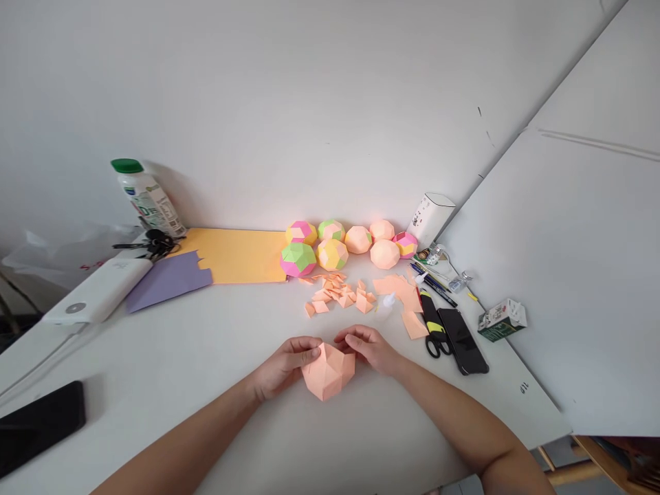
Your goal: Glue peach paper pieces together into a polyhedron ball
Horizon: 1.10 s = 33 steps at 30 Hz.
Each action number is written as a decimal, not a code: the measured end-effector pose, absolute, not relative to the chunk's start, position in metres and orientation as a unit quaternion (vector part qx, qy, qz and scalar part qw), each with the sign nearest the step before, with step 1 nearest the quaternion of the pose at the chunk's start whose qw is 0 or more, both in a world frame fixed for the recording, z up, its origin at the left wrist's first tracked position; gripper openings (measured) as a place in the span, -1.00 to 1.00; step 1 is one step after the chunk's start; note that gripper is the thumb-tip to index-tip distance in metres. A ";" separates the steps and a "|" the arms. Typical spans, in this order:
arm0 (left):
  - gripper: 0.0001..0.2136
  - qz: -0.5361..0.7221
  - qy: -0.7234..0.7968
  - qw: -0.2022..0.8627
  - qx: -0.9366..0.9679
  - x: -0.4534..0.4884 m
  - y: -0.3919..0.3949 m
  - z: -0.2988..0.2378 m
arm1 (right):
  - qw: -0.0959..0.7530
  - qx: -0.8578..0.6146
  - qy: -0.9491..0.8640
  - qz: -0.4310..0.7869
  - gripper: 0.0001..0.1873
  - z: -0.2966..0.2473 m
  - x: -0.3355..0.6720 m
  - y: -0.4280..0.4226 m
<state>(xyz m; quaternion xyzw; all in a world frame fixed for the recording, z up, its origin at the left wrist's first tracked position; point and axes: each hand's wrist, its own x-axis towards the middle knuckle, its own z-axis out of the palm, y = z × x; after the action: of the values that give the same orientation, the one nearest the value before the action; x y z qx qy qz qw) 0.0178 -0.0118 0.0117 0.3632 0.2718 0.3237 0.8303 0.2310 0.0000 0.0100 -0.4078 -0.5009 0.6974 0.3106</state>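
Observation:
Both my hands hold a peach-coloured faceted paper shell (pixel 328 375) just above the white table (pixel 216 385). My left hand (pixel 285 364) grips its left side with fingers curled over the rim. Its right rim is pinched by my right hand (pixel 367 347), fingers bent. Beyond them lies a scatter of small folded peach paper pieces (pixel 337 294) and flat peach sheets (pixel 402 292).
Several finished paper balls (pixel 333 253) sit by the wall. An orange sheet (pixel 237 254), a purple sheet (pixel 170 278), a white power bank (pixel 97 292), keys (pixel 155 244) and a bottle (pixel 147 198) lie left. Scissors (pixel 434 330), a phone (pixel 463 340), pens (pixel 436 283) and a small carton (pixel 502 320) lie right. Another phone (pixel 38 426) is near left.

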 end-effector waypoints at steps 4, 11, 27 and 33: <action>-0.83 0.323 0.288 0.833 0.345 0.017 -0.011 0.012 | 0.219 -0.530 -0.618 0.538 -0.63 0.030 0.258 0.004; -0.84 0.337 0.290 0.836 0.320 0.016 -0.009 0.007 | 0.294 -0.698 -0.607 0.242 -0.63 0.043 0.299 0.024; -0.86 0.349 0.248 0.843 0.325 0.015 -0.007 0.007 | 0.148 -0.417 -0.857 0.264 -0.52 0.097 0.254 0.012; -0.87 0.359 0.242 0.845 0.313 0.015 -0.006 0.009 | 0.089 -0.379 -0.853 0.348 -0.69 0.117 0.253 0.022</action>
<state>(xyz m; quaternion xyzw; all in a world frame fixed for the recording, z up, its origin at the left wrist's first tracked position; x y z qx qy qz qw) 0.0146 -0.0064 0.0087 0.3129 0.2422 0.3588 0.8454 0.2527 0.0224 0.1170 -0.3795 -0.8526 0.3480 0.0888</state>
